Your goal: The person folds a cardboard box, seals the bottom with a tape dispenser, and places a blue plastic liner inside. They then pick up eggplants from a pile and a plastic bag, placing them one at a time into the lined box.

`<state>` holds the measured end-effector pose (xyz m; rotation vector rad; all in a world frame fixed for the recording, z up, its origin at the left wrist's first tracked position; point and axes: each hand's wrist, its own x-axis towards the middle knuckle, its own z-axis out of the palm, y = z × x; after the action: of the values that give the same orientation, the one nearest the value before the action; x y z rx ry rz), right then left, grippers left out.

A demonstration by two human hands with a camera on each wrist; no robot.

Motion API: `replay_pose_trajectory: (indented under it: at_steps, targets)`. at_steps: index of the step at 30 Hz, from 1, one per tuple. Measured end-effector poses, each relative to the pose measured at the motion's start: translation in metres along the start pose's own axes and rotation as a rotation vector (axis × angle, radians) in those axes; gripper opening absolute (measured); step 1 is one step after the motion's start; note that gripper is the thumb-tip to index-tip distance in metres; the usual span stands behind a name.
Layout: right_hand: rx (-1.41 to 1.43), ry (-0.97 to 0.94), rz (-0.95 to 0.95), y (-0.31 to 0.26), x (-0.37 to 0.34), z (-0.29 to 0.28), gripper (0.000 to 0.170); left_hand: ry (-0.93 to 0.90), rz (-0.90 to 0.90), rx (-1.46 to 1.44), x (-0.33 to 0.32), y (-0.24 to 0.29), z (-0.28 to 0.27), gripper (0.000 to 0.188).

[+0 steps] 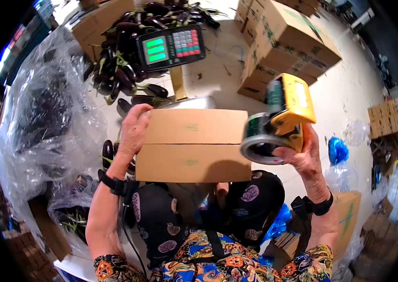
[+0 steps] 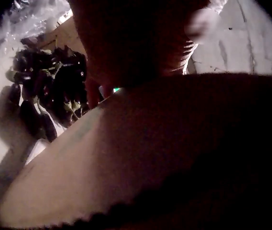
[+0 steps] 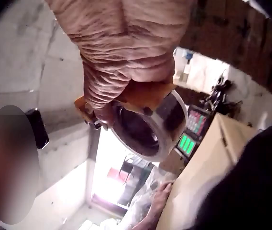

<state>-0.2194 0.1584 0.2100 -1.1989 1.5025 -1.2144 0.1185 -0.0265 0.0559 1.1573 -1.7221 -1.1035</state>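
A cardboard box (image 1: 192,162) with its two top flaps meeting at a seam stands before the person's knees. The left hand (image 1: 135,128) lies against the box's left side near the far corner; its fingers are partly hidden behind the box. In the left wrist view that hand (image 2: 136,43) is dark above the cardboard (image 2: 69,177). The right hand (image 1: 305,155) grips a yellow tape dispenser (image 1: 298,101) with a tape roll, raised beside the box's right edge. From the right wrist, the hand (image 3: 126,52) has its thumb by the tape roll (image 3: 172,117).
A scale display (image 1: 171,47) stands beyond the box, with a heap of eggplants (image 1: 123,75) behind and left of it. Large cartons (image 1: 288,47) stand at the back right. Plastic wrap (image 1: 48,117) covers things at left. Blue plastic (image 1: 338,150) lies on the right.
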Motion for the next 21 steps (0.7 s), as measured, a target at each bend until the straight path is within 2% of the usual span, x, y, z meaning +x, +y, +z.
replay_pose_trajectory:
  at_steps: [2, 4, 7, 8, 9, 11, 12, 15, 17, 18, 21]
  targets:
    - [-0.039, -0.134, -0.105, -0.014, 0.018, 0.032, 0.072, 0.019, 0.044, 0.026, 0.0, -0.001, -0.001, 0.019]
    - [-0.057, -0.273, -0.283, -0.005, 0.038, 0.06, 0.072, 0.035, 0.077, 0.019, 0.0, -0.001, -0.002, 0.019]
    - [-0.42, -0.448, -0.369, 0.022, 0.061, 0.095, 0.07, 0.061, 0.144, 0.045, -0.001, -0.002, -0.002, 0.018]
    - [-0.426, -0.434, -0.412, 0.024, 0.067, 0.099, 0.07, 0.071, 0.165, 0.055, -0.001, -0.001, -0.002, 0.018]
    - [-0.374, -0.462, -0.27, 0.018, 0.068, 0.099, 0.07, 0.092, 0.184, 0.065, -0.001, -0.001, -0.002, 0.017]
    - [-0.503, -0.521, -0.373, 0.02, 0.07, 0.098, 0.073, 0.111, 0.206, 0.115, -0.001, 0.0, -0.002, 0.017]
    - [-0.579, -0.491, -0.468, 0.018, 0.07, 0.098, 0.073, 0.126, 0.242, 0.144, 0.001, -0.005, -0.002, 0.017]
    - [-0.513, -0.477, -0.278, 0.03, 0.064, 0.094, 0.07, 0.209, 0.403, 0.316, -0.002, 0.005, -0.007, 0.022]
    - [-0.474, -0.462, -0.27, 0.034, 0.062, 0.093, 0.069, 0.272, 0.503, 0.333, -0.009, 0.028, -0.012, 0.027]
    - [-0.497, -0.456, -0.287, 0.033, 0.06, 0.094, 0.069, 0.206, 0.396, 0.096, -0.016, 0.044, -0.013, 0.033]
    - [-0.531, -0.451, -0.31, 0.032, 0.058, 0.094, 0.067, -0.222, -0.139, -0.332, -0.032, 0.094, -0.027, 0.036]
